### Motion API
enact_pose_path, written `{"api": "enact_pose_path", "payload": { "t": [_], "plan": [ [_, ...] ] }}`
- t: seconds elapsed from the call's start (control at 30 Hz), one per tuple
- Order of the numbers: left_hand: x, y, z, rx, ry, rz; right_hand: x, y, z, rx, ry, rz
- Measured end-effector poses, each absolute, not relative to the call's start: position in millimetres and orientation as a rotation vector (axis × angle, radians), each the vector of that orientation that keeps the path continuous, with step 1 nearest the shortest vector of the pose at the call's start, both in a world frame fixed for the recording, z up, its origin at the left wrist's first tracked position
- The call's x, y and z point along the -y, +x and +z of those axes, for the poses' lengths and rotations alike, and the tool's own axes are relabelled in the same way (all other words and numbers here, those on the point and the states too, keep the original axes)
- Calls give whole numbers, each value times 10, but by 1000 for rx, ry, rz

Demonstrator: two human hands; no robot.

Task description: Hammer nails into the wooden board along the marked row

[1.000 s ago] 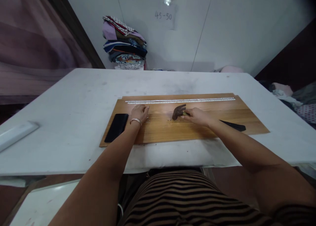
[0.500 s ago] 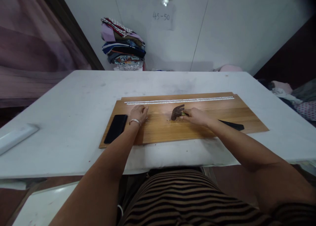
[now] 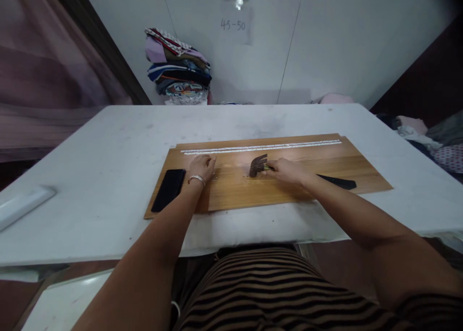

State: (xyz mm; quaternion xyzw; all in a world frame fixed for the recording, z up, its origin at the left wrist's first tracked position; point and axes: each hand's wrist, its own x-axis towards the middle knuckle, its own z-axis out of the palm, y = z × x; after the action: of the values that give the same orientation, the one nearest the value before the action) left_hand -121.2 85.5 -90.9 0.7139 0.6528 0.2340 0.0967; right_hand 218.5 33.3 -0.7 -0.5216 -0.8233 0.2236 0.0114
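Observation:
My right hand is closed around the shaft of a claw hammer, near its head. The head rests low over the wooden board, and a black grip, seemingly the hammer's, shows beyond my forearm. On the left part of the board lies my left hand, fingers curled together; whatever they pinch is too small to tell. Thin, nail-like bits lie beside its fingertips. A black phone sits on the board just left of that hand. Tiny dark specks dot the wood near the hammer head.
Two pale strips marked like rulers run along the board's far side. The board lies on a white-covered table, with a white object at the left edge. Folded clothes are stacked against the wall behind.
The view has shifted slightly. Both hands keep nearly the same places on the board, and the hammer stays in my right hand.

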Motion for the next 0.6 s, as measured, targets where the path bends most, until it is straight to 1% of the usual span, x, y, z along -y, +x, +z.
{"api": "enact_pose_path", "payload": {
  "t": [0.23,0.6],
  "plan": [
    [-875,-1221,-936,-1940,2128,694,-380,2194,21,2607,-1617,663],
    [-862,-1219,-926,-1940,2118,719,-350,2188,-18,2572,-1627,731]
  ]
}}
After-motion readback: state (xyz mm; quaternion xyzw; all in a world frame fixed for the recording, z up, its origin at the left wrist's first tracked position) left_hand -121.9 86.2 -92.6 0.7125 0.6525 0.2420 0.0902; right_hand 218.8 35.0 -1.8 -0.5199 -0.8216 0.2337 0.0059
